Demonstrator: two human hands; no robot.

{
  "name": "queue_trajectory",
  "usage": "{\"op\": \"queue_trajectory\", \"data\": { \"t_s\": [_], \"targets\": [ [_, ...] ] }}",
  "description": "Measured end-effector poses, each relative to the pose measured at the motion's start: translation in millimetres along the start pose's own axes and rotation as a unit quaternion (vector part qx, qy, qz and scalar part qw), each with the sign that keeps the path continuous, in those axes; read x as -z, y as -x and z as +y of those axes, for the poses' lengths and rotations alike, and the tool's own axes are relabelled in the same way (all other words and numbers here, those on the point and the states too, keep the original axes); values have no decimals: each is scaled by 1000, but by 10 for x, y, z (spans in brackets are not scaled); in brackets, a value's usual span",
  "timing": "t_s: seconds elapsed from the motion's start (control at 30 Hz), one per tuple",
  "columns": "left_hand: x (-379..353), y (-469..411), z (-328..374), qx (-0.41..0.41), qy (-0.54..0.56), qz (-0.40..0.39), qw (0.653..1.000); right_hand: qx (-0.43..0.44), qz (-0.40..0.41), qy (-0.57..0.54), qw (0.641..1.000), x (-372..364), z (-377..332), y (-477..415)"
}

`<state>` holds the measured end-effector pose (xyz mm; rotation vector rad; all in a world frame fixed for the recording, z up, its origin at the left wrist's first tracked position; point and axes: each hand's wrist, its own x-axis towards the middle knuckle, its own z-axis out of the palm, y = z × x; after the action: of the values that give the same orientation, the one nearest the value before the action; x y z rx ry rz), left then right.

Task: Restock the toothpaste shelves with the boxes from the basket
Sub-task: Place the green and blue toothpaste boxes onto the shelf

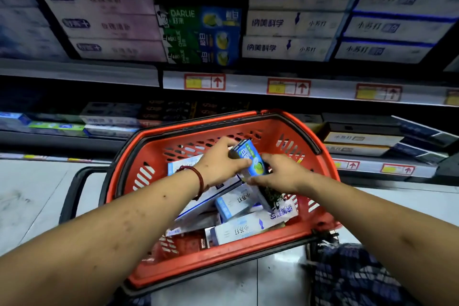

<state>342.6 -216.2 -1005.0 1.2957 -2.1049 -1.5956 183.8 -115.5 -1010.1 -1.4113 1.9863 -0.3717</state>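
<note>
**Two hands lift one box out of the basket**

Both hands meet at mid-frame over the red perforated plastic shopping basket (pixel 159 154), and both are closed around the same blue-and-green cardboard toothpaste box (pixel 249 156). The left hand (pixel 221 160), with a dark red bead bracelet (pixel 198 176) at its wrist, pinches the box's left side with thumb and fingers. The right hand (pixel 280 171) wraps the lower end from the right. The box stands tilted, its upper end raised above the pile, probably because it is being drawn up and clear of the others.

Below it, several white-and-blue toothpaste boxes (pixel 248 227) lie loose and crisscrossed in the basket, so a two-handed grip likely keeps the picked one from snagging on them. The basket sits on the pale tiled floor (pixel 32 196), close under the shelves, which keeps the reach short.

At upper centre of the frame, a stack of matching green-and-blue boxes (pixel 198 35) stands on the grey metal shelf (pixel 79 72), with a dark gap above it; that looks like the held box's destination. Flanking stacks of pink-white boxes (pixel 109 22) and white boxes (pixel 290 22) appear full.
</note>
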Motion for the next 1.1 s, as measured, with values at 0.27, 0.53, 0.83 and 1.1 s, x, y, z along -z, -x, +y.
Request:
{"op": "queue_trajectory", "data": {
  "t_s": [0.27,0.53,0.83,1.1],
  "targets": [
    [165,69,275,5,122,-46,991,-81,118,-408,902,240,-384,64],
    [398,214,460,-24,139,-80,987,-87,159,-637,749,581,-494,67],
    [1125,140,872,-77,261,39,961,-28,265,-643,718,1112,-519,116],
    [1368,48,1123,-96,350,208,908,24,375,-505,777,1214,-992,-92]
  ]
}}
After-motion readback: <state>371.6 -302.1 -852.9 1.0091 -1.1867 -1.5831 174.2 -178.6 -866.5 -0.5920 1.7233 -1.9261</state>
